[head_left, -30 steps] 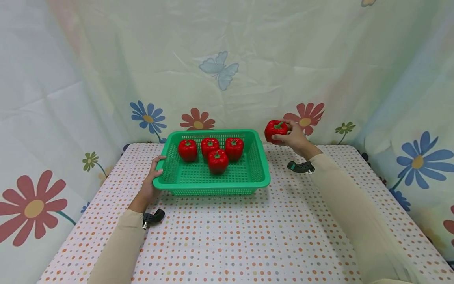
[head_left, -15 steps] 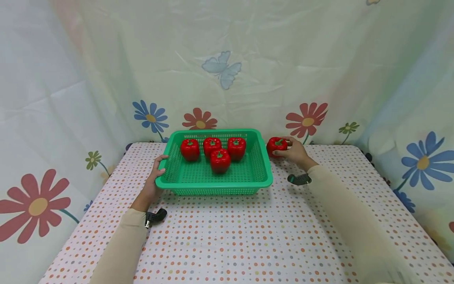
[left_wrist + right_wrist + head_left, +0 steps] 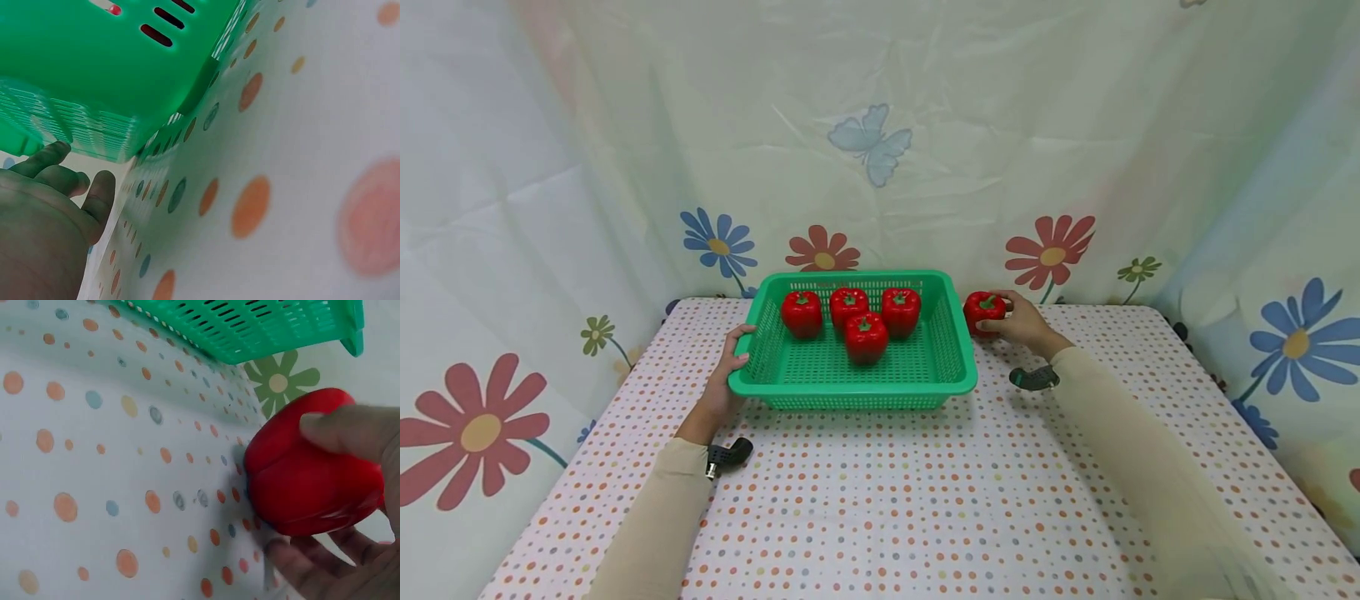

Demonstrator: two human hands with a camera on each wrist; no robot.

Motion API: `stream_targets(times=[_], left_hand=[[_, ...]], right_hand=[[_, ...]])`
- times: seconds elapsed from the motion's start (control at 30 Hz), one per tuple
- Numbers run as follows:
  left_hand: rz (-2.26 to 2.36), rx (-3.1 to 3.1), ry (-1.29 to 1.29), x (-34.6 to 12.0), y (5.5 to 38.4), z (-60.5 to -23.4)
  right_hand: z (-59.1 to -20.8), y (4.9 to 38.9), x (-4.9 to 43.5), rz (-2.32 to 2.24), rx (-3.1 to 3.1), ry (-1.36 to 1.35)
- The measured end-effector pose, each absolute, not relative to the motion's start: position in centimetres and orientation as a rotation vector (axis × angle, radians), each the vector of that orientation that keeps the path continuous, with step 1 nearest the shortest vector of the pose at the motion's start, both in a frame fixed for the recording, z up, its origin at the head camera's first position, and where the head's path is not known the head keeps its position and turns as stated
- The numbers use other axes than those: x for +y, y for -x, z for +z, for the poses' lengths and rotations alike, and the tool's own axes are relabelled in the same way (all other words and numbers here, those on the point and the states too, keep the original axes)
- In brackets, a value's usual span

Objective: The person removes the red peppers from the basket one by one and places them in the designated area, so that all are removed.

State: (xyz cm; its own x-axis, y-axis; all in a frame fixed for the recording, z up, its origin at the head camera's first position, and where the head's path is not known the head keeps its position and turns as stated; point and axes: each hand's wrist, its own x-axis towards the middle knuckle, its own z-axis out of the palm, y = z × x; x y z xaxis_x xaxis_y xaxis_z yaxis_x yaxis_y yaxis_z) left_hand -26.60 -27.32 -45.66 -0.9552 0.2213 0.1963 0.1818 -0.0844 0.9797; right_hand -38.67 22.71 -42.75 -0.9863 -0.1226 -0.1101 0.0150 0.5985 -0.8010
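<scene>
A green plastic basket (image 3: 850, 389) stands at the back of the table with several red bell peppers (image 3: 866, 337) inside it. My left hand (image 3: 724, 379) holds the basket's left rim; in the left wrist view some of its fingers (image 3: 100, 197) show below the rim, beside the slotted wall. Just outside the basket's right end, my right hand (image 3: 1022, 322) grips another red bell pepper (image 3: 981, 307) low at the table. The right wrist view shows the thumb (image 3: 325, 429) on this pepper's side, with the other fingers around its far side.
A dotted cloth covers the table (image 3: 865, 500). Behind it hangs a floral curtain (image 3: 955, 167), close to the basket's back edge. Each wrist wears a dark camera mount (image 3: 1033, 379).
My right hand has lowered the red bell pepper from above the table to a spot beside the basket, where it has tilted slightly. My left hand stays at the rim.
</scene>
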Motion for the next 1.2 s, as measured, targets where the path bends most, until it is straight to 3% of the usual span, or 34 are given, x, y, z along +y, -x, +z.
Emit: stream_targets(times=[0.27, 0.5, 0.93, 1.2], left_hand=[[2.235, 2.095, -0.474, -27.5, 26.4, -46.2], [2.254, 2.108, -0.472, -28.1, 26.6, -46.0], [2.234, 2.134, -0.431, -27.7, 26.2, -45.8], [2.24, 2.113, -0.45, -27.4, 26.6, -45.7]], right_hand=[[-37.4, 36.0, 20.6, -1.677, 2.642, -0.006], [-32.6, 33.7, 14.7, -1.729, 2.439, 0.32], [-34.1, 33.6, 7.3, -1.475, 2.315, 0.517], [-35.8, 34.0, 5.6, -1.371, 2.338, 0.523]])
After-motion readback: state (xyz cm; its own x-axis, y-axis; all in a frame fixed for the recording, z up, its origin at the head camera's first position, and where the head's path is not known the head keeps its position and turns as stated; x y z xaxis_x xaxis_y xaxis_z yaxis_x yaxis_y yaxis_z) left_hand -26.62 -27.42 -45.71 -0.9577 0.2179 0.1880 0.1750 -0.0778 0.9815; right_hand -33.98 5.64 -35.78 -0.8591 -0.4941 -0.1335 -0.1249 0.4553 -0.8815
